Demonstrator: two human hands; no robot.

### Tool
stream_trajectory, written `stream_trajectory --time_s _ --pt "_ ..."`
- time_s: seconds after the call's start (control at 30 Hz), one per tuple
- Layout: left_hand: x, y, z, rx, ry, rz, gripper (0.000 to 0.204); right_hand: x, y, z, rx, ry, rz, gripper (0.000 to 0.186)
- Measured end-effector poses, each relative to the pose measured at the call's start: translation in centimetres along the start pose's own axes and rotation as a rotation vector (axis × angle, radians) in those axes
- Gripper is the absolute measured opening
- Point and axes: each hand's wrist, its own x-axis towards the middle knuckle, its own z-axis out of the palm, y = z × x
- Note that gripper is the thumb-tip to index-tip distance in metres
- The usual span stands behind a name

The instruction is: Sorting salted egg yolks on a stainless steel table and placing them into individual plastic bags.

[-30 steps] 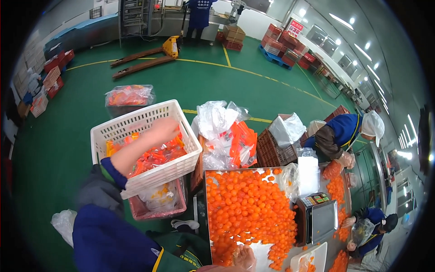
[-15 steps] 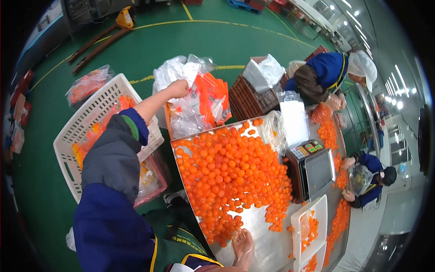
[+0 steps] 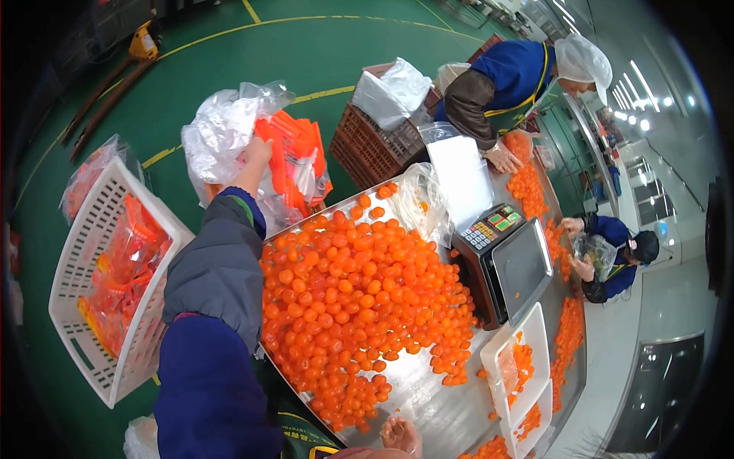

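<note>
My left hand (image 3: 257, 151) reaches into a pile of crumpled clear plastic (image 3: 210, 138) and bright orange-red bags (image 3: 290, 161), its fingers closed on the packaging. At the near edge of the steel table (image 3: 451, 413), my right hand (image 3: 400, 434) rests with loosely curled, parted fingers and nothing visible in them. Beside it spreads a heap of glossy orange round pieces (image 3: 359, 306). Left of my arm stands a white perforated crate (image 3: 76, 291) holding orange packets (image 3: 130, 260).
A scale (image 3: 512, 268), white tray (image 3: 493, 359) and white sheets (image 3: 459, 180) occupy the table. Two co-workers (image 3: 497, 80) (image 3: 612, 260) work along the right. Brown crates (image 3: 359, 145) stand behind; a pallet jack (image 3: 141, 42) is on the floor.
My left hand has moved from inside the white crate rightward onto the plastic pile. The view has swung right, so the crate and floor items appear farther left.
</note>
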Motion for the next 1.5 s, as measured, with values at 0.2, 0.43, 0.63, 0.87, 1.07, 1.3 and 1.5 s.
stream_trajectory --time_s 0.2,0.43,0.63,0.87,1.07,1.3,1.5 --pt "6.3 -6.7 -1.6 0.033 0.138 0.002 0.041 -1.7 -0.8 9.3 -0.086 -0.193 -0.131 0.029" --pt "2.2 -5.8 -0.3 -0.225 -0.254 0.199 0.059 4.7 -9.0 21.7 -1.508 0.145 -1.443 0.027" --pt "6.2 -13.4 -4.5 -0.484 -0.06 0.252 0.013 13.0 -9.7 27.0 -1.839 0.339 -1.444 0.064" --pt "-1.5 -7.8 -0.2 -0.645 -0.197 -0.045 0.017 10.6 -8.5 22.8 -1.836 0.273 -1.24 0.059" --pt "-3.0 -7.6 -1.9 -0.499 -0.315 0.208 0.022 10.3 -6.8 18.0 -1.61 0.195 -1.358 0.019" --pt "-2.6 -10.6 -1.6 -0.429 -0.165 0.413 0.03 5.8 -8.3 15.7 -0.069 -0.176 -0.402 0.027" --pt "-1.8 -9.5 -2.5 -0.039 0.233 0.63 0.04 6.1 -5.2 11.7 0.582 -0.616 -0.172 0.049"
